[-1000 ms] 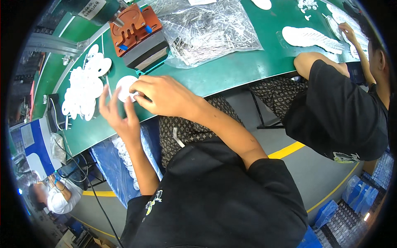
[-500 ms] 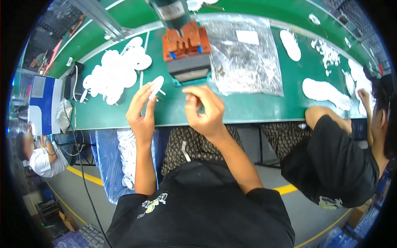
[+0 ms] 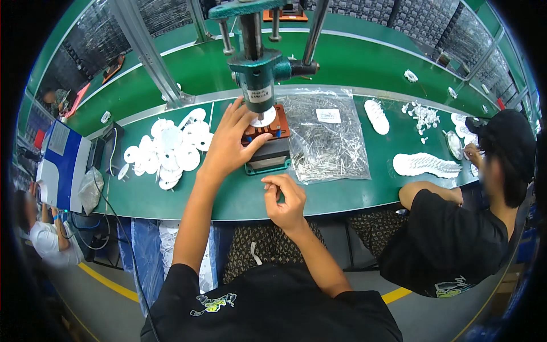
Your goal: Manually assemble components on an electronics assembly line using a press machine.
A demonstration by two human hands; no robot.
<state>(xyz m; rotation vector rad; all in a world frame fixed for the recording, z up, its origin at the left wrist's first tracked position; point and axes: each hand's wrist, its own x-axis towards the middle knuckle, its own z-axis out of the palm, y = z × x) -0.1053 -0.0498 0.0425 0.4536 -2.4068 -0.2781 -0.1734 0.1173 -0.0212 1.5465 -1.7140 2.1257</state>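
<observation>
Under the ram of a green hand press [image 3: 259, 77], a white disc [image 3: 266, 118] sits on the orange fixture [image 3: 281, 122]. My left hand [image 3: 231, 137] holds the disc from its left side, fingers behind and thumb in front. The fixture stands on a dark block [image 3: 268, 157] with a green base. Just in front of that block, my right hand [image 3: 286, 202] is closed in a pinch; whatever is between the fingertips is too small to make out. Left of the press lies a heap of white discs [image 3: 171, 142], some with a stem.
A clear bag [image 3: 327, 148] of thin metal pins lies right of the press. Farther right are rows of stacked white discs [image 3: 426, 165] and small white parts [image 3: 424, 117]. A co-worker [image 3: 450, 228] sits at the right. A blue-and-white machine [image 3: 65, 162] stands left.
My left hand has carried the white disc forward and right, from above the table's front onto the orange fixture. The right hand stays pinched near the front edge. The view has tilted up.
</observation>
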